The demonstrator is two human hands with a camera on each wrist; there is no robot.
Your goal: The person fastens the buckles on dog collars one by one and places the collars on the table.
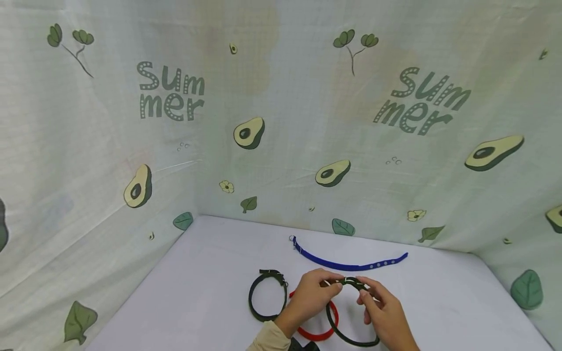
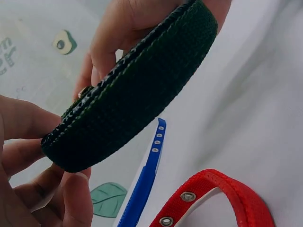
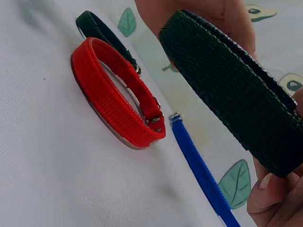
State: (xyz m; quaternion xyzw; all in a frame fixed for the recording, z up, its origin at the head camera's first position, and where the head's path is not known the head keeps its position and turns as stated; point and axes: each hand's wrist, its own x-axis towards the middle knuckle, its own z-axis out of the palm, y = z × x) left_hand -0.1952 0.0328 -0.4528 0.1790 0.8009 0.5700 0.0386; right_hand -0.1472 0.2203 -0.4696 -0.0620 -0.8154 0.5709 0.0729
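Note:
Both hands hold a dark green webbing collar (image 1: pixel 355 343), closed into a loop, with its buckle part uppermost in the head view. My left hand (image 1: pixel 311 295) pinches the strap left of the buckle between thumb and fingers. On the other side, my right hand (image 1: pixel 386 314) grips the strap with its thumb and fingertips. The loop hangs below the fingers, its broad woven band (image 2: pixel 137 90) filling much of the left wrist view. Behind the left forearm lies a red collar (image 3: pixel 113 94), looped, with metal eyelets; the forearm partly hides it in the head view.
Left of the hands, a second dark green collar (image 1: pixel 250 297) lies looped on the white table (image 1: pixel 197 302). Farther back a blue collar (image 1: pixel 351 267) is stretched out, its eyelets toward the right. A printed cloth (image 1: pixel 281 161) hangs behind the table.

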